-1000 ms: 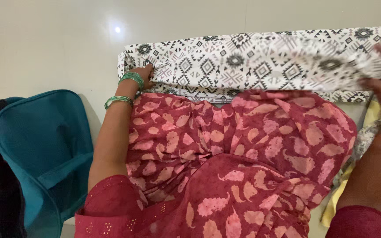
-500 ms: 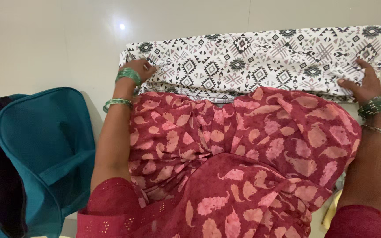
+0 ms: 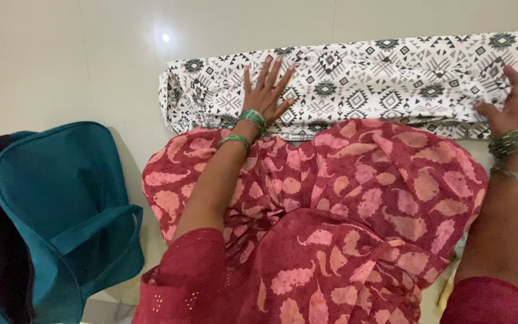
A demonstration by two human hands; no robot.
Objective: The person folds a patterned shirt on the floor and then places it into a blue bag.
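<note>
Smoothing stage: left hand (image 3: pixel 266 90) flat, fingers spread, on folded white geometric-print cloth (image 3: pixel 355 84); right hand (image 3: pixel 508 108) open, pressing right end. Next fold likely needs aligned edges.

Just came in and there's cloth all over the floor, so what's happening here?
A person sitting on the floor is working on a folded white cloth with a black geometric print. The left hand lies flat on it with fingers spread, and the right hand presses on its right end. A teal bag sits open on the left.
</note>
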